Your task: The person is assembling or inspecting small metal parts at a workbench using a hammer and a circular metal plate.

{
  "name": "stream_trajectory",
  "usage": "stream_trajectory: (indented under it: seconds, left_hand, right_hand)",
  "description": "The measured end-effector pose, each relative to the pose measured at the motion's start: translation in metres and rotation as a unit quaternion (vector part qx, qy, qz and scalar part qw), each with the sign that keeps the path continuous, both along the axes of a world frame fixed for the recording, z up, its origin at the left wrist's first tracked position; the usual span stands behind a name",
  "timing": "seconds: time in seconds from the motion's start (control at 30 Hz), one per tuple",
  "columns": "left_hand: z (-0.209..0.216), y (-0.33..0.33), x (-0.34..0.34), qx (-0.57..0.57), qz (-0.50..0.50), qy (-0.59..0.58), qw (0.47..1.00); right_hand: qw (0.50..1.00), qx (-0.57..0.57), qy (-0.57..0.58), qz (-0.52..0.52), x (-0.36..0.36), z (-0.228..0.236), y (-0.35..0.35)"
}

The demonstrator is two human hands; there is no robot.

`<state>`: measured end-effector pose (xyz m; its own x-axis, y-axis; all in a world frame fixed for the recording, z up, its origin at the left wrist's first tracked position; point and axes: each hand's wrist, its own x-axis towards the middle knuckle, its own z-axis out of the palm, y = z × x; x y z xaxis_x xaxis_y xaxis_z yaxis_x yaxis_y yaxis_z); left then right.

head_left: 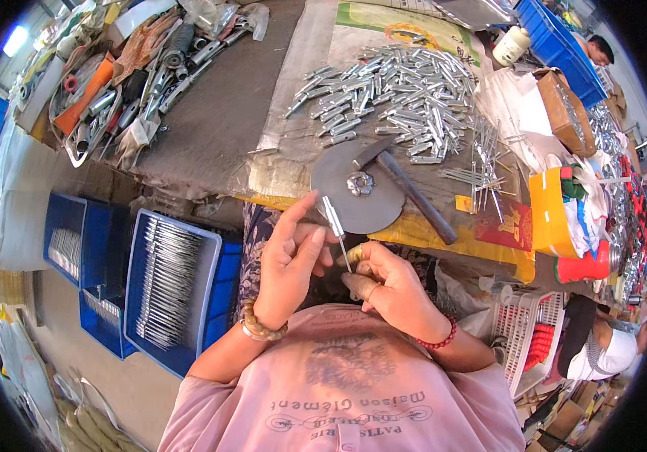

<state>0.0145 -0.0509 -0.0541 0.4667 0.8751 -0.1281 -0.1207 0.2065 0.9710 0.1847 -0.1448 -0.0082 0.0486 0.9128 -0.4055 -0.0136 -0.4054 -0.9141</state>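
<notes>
In front of my chest, my right hand pinches the lower end of a thin metal rod. At the rod's upper end is a shiny slotted metal sleeve. My left hand is just left of the sleeve, index finger and thumb apart; its index fingertip is close to the sleeve's top, and I cannot tell whether it touches. Beyond the hands lies a round grey plate with a small nut-like metal piece on it. A hammer rests across the plate's right side, handle toward me.
A heap of metal sleeves covers the far bench, with thin rods to its right. Blue bins of metal rods stand at left. Tools crowd the far left. A yellow container and white basket are at right.
</notes>
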Motion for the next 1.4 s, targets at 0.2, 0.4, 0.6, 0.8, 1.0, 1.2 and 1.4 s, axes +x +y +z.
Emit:
stream_trajectory:
  seconds: [0.2,0.4,0.6,0.8,1.0,1.2,1.4]
  left_hand:
    - [-0.004,-0.004,-0.011,-0.043,0.037,-0.046,0.997]
    - [-0.024,0.012,-0.046,-0.034,0.147,-0.129,0.98]
    - [-0.09,0.041,-0.167,0.001,0.376,0.128,0.918]
    - [-0.193,0.061,-0.291,-0.05,0.489,0.304,0.816]
    - [-0.212,0.085,-0.337,-0.06,0.478,0.377,0.791]
    - [-0.227,0.102,-0.346,-0.034,0.47,0.457,0.754]
    - [-0.197,0.098,-0.334,0.115,0.459,0.57,0.671]
  right_hand:
    - [0.997,0.045,-0.038,0.045,-0.016,-0.02,-0.002]
    - [0.979,0.118,-0.16,0.036,0.0,-0.013,0.007]
    - [0.945,0.215,-0.219,-0.11,0.038,-0.04,0.01]
    - [0.945,0.221,-0.22,-0.102,0.043,-0.048,0.01]
    - [0.953,0.211,-0.202,-0.086,0.048,-0.045,0.009]
    - [0.944,0.225,-0.216,-0.108,0.036,-0.036,0.013]
    - [0.935,0.244,-0.241,-0.091,0.03,-0.029,0.019]
